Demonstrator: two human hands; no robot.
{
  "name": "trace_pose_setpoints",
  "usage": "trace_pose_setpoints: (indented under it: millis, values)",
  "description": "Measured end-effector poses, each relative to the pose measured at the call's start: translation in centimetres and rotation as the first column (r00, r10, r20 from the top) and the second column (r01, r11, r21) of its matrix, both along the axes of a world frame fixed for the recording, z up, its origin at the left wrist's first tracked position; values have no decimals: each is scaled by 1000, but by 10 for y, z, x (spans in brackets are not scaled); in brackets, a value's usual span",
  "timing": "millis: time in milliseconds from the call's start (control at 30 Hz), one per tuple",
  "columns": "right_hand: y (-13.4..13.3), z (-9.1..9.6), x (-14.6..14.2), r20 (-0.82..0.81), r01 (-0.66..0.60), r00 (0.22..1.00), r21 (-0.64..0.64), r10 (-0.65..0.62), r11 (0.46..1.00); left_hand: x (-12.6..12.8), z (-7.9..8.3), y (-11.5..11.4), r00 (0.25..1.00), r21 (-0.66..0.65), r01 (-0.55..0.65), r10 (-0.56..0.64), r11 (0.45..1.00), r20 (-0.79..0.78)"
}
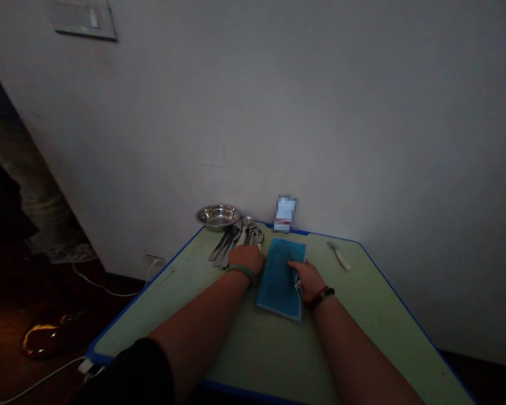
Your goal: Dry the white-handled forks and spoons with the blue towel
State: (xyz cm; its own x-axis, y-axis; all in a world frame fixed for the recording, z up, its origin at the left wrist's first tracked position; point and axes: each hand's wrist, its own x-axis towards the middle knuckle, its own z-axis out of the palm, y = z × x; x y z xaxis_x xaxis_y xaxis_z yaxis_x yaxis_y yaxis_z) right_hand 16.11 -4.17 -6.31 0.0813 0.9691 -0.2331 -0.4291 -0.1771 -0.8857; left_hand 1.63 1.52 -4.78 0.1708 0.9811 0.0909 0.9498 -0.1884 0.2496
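Note:
A blue cloth point(280, 275) lies flat on the green table point(362, 315). My right hand point(306, 277) rests on the cloth's right edge with the fingers curled over it. My left hand point(247, 257) is at the near end of a pile of several metal spoons point(236, 239), just left of the cloth; its fingers are curled down and hidden, so what they grip is unclear. A green band is on my left wrist, a dark one on my right.
A steel bowl point(218, 215) stands at the table's far left corner against the white wall. A small blurred card point(285, 214) leans on the wall. A white-handled knife point(339, 256) lies at the far right. Cables point(109, 289) run over the dark floor on the left.

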Motion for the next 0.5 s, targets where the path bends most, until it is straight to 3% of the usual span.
trace_pose_setpoints:
  millis: [267,500]
  values:
    - [1,0,-4,36,42,998,7,-42,999,-13,-3,8,998,-26,-16,18,1000,67]
    - [2,-3,-5,22,101,995,-1,-101,995,-23,14,-1,984,-9,66,-64,998,168]
